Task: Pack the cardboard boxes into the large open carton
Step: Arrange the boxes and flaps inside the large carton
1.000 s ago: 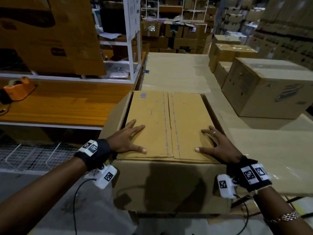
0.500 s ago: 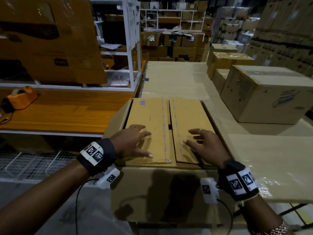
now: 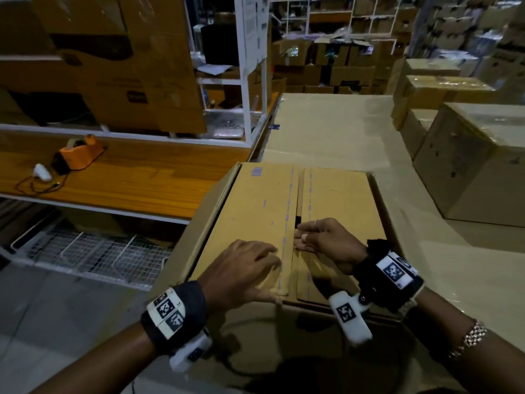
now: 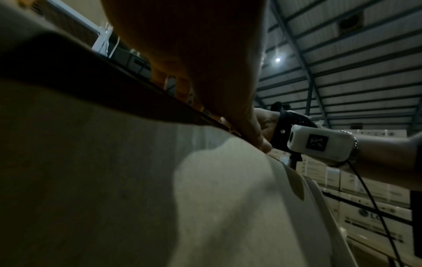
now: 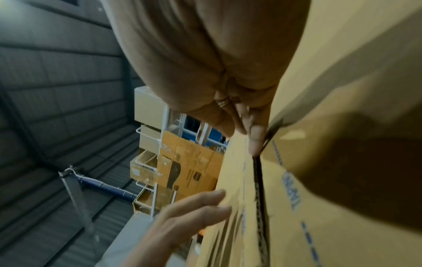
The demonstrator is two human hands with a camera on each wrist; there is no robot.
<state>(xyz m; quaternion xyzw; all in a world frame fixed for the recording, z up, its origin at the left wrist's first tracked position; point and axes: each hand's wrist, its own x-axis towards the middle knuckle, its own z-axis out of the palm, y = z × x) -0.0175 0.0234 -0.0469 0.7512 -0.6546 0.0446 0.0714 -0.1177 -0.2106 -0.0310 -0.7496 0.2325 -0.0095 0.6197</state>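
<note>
The large carton (image 3: 255, 336) stands right in front of me with its side flaps (image 3: 196, 231) folded outward. Filling its mouth are two flat cardboard panels (image 3: 255, 200) that meet at a middle seam (image 3: 297, 194) with a narrow gap; whether they are one box's flaps or two boxes I cannot tell. My left hand (image 3: 250, 268) lies on the left panel with straight fingers, its thumb at the near edge. My right hand (image 3: 321, 240) points left, its fingertips (image 5: 255, 144) at the seam gap. The left hand's fingers (image 5: 194, 213) also show flat on the cardboard in the right wrist view.
A wooden bench (image 3: 127, 180) with an orange tape dispenser (image 3: 79, 152) runs along the left under a white shelf frame (image 3: 247, 81). A wire rack (image 3: 85, 251) sits low on the left. Sealed cartons (image 3: 468, 166) stand to the right on sheet cardboard (image 3: 326, 132).
Both hands have slid inward from the outer near corners of the cardboard top and now meet at the middle seam. The carton has not moved.
</note>
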